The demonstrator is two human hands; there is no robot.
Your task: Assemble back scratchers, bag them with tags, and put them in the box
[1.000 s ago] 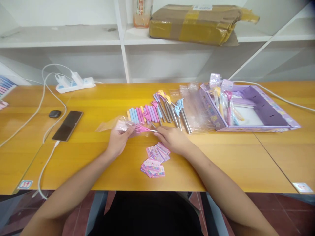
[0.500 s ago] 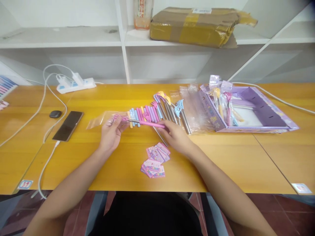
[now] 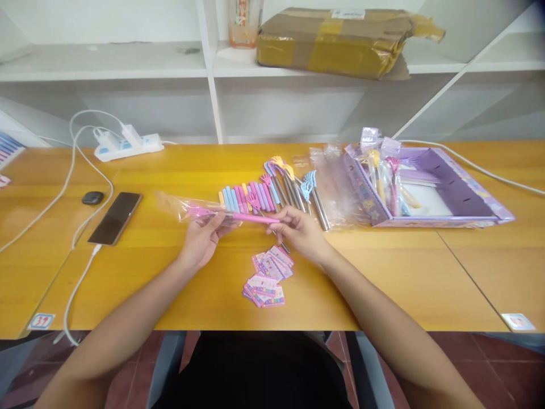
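A pink back scratcher (image 3: 251, 218) lies level between my hands, its hand-shaped head inside a clear plastic bag (image 3: 172, 205). My left hand (image 3: 202, 243) is closed around the bag and the scratcher's shaft. The fingers of my right hand (image 3: 301, 233) pinch the end of the pink handle, outside the bag. Just beyond are a row of pastel handle sleeves (image 3: 260, 197) and several metal rods (image 3: 320, 210) with yellow, purple, pink and blue hand-shaped heads. Small printed cards (image 3: 264, 284) are spread in front of me.
Flat clear bags (image 3: 338, 190) lie beside a purple display box (image 3: 443, 224) holding bagged scratchers. At left are a phone (image 3: 116, 218), a black earbud-like case (image 3: 92, 197), white cables and a power strip (image 3: 128, 146). A taped carton (image 3: 332, 45) sits on the shelf.
The scratcher's head has gone into the bag, which now reaches along the shaft. My left hand has shifted right and down onto bag and shaft; my right hand has slid to the handle's end.
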